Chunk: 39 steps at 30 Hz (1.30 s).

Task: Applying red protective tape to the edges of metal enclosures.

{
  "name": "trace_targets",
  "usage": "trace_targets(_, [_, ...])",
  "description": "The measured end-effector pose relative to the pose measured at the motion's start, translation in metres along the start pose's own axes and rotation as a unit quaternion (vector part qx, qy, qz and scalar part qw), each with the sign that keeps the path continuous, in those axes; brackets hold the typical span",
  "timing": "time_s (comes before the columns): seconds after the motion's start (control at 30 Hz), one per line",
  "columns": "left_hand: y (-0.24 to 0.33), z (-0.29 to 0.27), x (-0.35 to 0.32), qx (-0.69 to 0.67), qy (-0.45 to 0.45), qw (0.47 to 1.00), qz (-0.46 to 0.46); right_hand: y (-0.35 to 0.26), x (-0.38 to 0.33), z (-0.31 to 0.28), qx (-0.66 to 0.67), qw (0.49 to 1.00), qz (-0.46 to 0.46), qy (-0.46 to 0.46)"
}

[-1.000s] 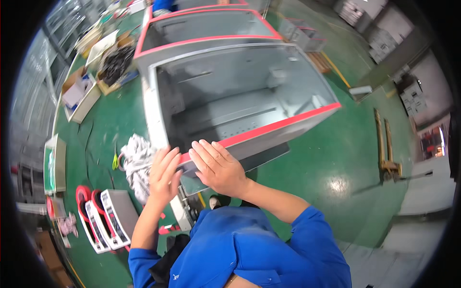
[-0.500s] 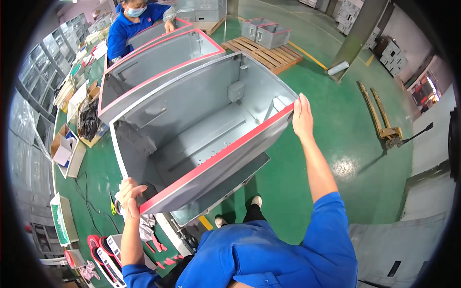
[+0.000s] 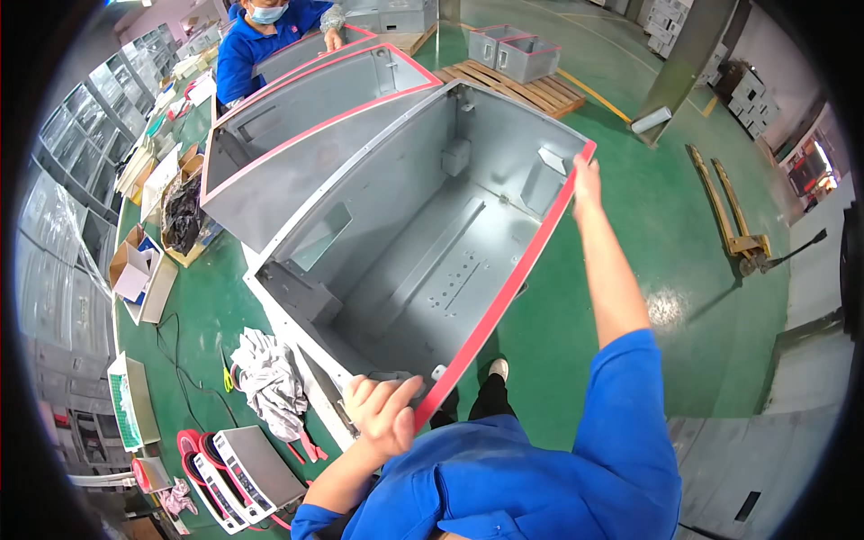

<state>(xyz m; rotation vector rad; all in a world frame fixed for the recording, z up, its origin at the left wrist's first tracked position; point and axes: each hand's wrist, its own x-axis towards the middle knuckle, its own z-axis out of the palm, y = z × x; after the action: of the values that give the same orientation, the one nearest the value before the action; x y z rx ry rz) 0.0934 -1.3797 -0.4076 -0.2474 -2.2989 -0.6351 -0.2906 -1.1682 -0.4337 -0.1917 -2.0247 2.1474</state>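
Here, near me, I see my left hand [image 3: 382, 414] clamped on the near corner of the grey cabinet [image 3: 423, 243], which stands on the green floor [image 3: 693, 225], and my right hand [image 3: 587, 175] gripping its far red edge [image 3: 504, 292], so the hold seems done and any moving remains.

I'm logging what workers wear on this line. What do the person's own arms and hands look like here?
Both hands are bare, with no gloves, rings or watch to be seen. The left hand and the right hand come out of a bright blue work shirt with short sleeves, so both forearms are uncovered. The right sleeve is loose and plain; no markings show on it.
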Motion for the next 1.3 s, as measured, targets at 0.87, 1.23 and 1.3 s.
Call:
trace_targets(0.87, [-0.102, -0.062, 0.012, -0.025, -0.107, 0.984, 0.139, -0.018, -0.364, -0.021, -0.287, 0.738, -0.537, -0.290])
trace_targets(1.23, [-0.081, -0.059, 0.011, -0.007, -0.102, 0.987, 0.127, 0.053, -0.197, -0.051, -0.240, 0.947, -0.213, 0.027])
trace_targets(1.3, [-0.073, -0.055, 0.011, -0.008, -0.106, 0.987, 0.124, 0.156, -0.221, -0.099, -0.199, 0.979, -0.039, 0.030])
